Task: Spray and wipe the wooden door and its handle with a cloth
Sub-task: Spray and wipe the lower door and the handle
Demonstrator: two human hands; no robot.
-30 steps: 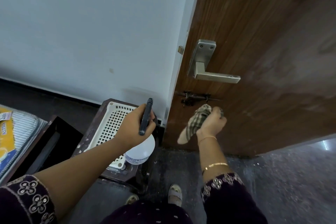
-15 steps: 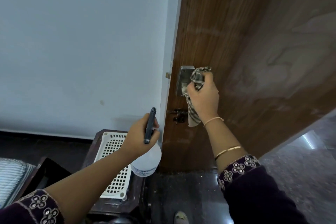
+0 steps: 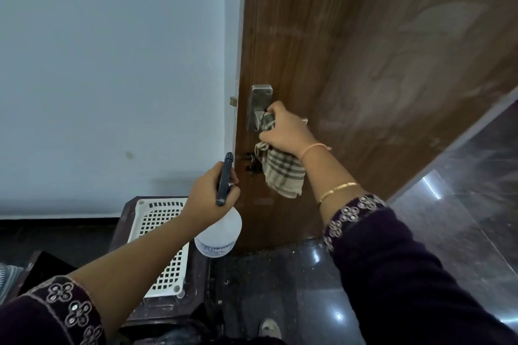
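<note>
Your door (image 3: 336, 50) wood-grain with smeared, dull sheen, handle (image 3: 259, 101) brushed matt metal, your cloth (image 3: 283, 173) woven fabric, spray bottle (image 3: 221, 230) smooth translucent plastic, tray (image 3: 157, 221) perforated plastic, floor (image 3: 462, 190) glossy stone

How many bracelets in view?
2, both on the right forearm: thin bracelet at the wrist, gold bracelet nearer the sleeve. Left forearm shows none; clothing may hide more.
</note>
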